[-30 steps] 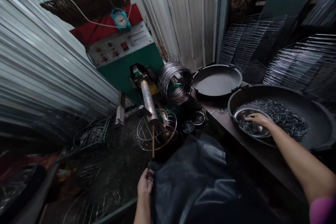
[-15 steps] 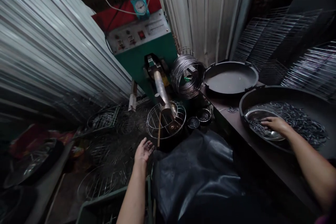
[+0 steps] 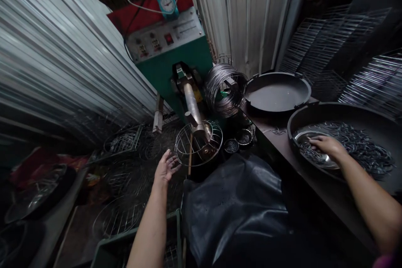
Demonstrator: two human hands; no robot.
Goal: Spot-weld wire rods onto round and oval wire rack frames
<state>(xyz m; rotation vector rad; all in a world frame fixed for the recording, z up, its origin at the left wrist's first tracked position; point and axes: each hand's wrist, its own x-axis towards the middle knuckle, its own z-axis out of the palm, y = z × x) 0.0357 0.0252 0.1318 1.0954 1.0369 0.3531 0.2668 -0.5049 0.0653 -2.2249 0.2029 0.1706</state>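
Note:
My left hand [image 3: 165, 167] is open, fingers spread and empty, just left of a round wire basket [image 3: 180, 155]. The basket hangs around the lower end of a metal machine arm [image 3: 192, 102] on a green machine [image 3: 176, 59]. Over on the right, my right hand [image 3: 329, 146] reaches into a shiny metal bowl [image 3: 332, 163]. Its fingers are drawn together above short bent wire pieces [image 3: 310, 154]; whatever lies between the fingertips is too small to make out. The bowl rests inside a big dark pan [image 3: 293, 123] with many more loose wire pieces.
Another dark pan [image 3: 276, 92] stands behind. A wire coil [image 3: 224, 90] hangs beside the machine. Two small tins [image 3: 231, 146] sit below it. A black sheet [image 3: 235, 209] covers my lap. Wire racks [image 3: 373, 83] lean at right; a green crate [image 3: 103, 249] is at lower left.
My left hand has moved slightly left and up, beside the basket's rim. The right hand stays over the bowl, its fingers drawn closer together. The view has shifted a little.

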